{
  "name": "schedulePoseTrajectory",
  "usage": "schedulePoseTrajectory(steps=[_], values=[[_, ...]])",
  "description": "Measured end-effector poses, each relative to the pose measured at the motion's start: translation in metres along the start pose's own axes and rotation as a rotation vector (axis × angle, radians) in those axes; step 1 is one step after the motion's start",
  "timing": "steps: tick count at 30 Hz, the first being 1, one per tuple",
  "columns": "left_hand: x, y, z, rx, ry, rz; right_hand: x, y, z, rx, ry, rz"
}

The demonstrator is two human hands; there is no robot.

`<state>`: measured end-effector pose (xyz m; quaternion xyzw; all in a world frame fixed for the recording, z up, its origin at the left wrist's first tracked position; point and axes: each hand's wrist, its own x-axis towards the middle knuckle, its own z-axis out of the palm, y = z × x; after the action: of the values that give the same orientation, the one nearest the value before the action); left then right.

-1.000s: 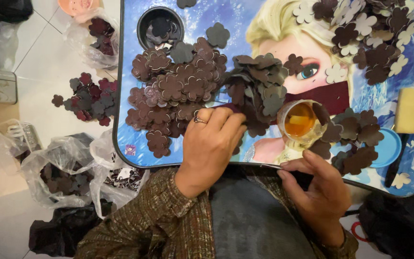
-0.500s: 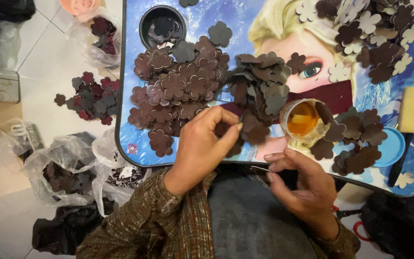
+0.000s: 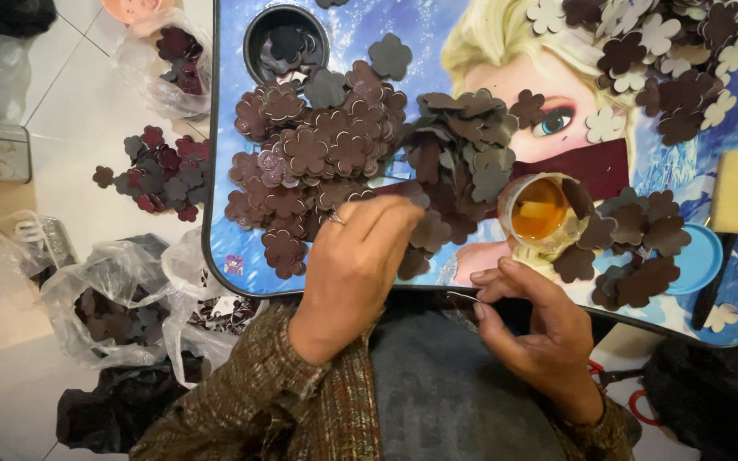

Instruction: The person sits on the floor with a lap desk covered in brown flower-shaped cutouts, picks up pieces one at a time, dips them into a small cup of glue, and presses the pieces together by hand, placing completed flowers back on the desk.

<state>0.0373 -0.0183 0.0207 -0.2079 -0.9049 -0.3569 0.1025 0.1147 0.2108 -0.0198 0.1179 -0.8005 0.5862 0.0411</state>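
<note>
A blue picture tray (image 3: 224,256) holds heaps of dark brown flower-shaped cut-outs (image 3: 318,149). My left hand (image 3: 356,260) reaches onto the heap at the tray's near edge, fingertips pinching a brown flower piece (image 3: 416,201). My right hand (image 3: 535,329) hovers just below the tray's rim, fingers curled around a thin wire or needle (image 3: 463,296). A small clear cup of amber liquid (image 3: 540,209) stands just above my right hand. A ring shows on my left hand.
A black round cup (image 3: 284,38) holds a few pieces at the tray's top. More flower pieces (image 3: 160,171) lie on the floor at left, beside plastic bags (image 3: 104,299) of pieces. A yellow sponge (image 3: 736,188) and blue lid (image 3: 698,260) sit at right. Red scissors (image 3: 621,380) lie lower right.
My left hand has slid right along the heap and closed its fingertips on a flower piece. My right hand has risen slightly toward the tray's rim.
</note>
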Motion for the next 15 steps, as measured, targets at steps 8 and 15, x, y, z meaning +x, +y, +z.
schedulePoseTrajectory(steps=[8, 15], values=[[-0.026, 0.003, -0.014, -0.012, -0.059, -0.031, -0.003, 0.002, 0.002, -0.028, -0.008, 0.049], [-0.03, 0.005, -0.005, -0.064, -0.113, -0.008, -0.001, -0.001, 0.003, -0.074, -0.004, 0.024]])
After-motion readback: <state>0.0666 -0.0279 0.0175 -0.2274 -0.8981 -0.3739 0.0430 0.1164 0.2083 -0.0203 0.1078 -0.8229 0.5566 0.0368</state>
